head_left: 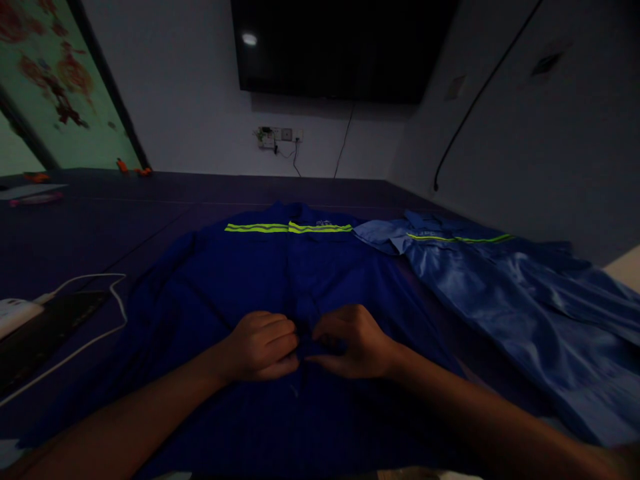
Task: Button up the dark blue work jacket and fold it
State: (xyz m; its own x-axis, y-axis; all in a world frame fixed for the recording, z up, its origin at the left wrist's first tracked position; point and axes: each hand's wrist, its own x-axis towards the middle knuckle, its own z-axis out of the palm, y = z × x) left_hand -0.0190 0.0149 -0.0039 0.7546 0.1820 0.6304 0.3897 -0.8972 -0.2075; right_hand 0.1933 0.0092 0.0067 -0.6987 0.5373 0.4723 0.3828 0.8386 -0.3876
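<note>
Shows the dark blue jacket (250, 280) laid out front up on a dark purple surface (125, 200), collar toward the wall and hem toward the wearer of the camera, directly under both hands. Carries a yellow-green reflective stripe (257, 228) across each side of the chest. Judged to be at the step of working the front opening by hand, probably closing or straightening it, at a point well below the chest. Finds the left hand (265, 347) resting at the centre line, knuckles up, fingers curled down toward the cloth; cannot tell whether pinching it. Finds the right hand (355, 341) just beside, thumb and forefinger bent toward each other in a loose C at the same line; cannot tell, in this poor light, whether closed on cloth or only near it. Judged to call next for a firm fingertip hold on both front edges and level alignment before moving along the opening; could go wrong through uneven edges or a bunched front. Regarding containers, makes out no box, bag or tray, hence no contents to report. To the right, noted lying near the jacket and seemingly touching its shoulder: a lighter blue garment (500, 300), also striped. To the left, noted: a white power adaptor (17, 315) on a dark flat slab (55, 330), with a white cable (123, 293) looping close to the sleeve
</note>
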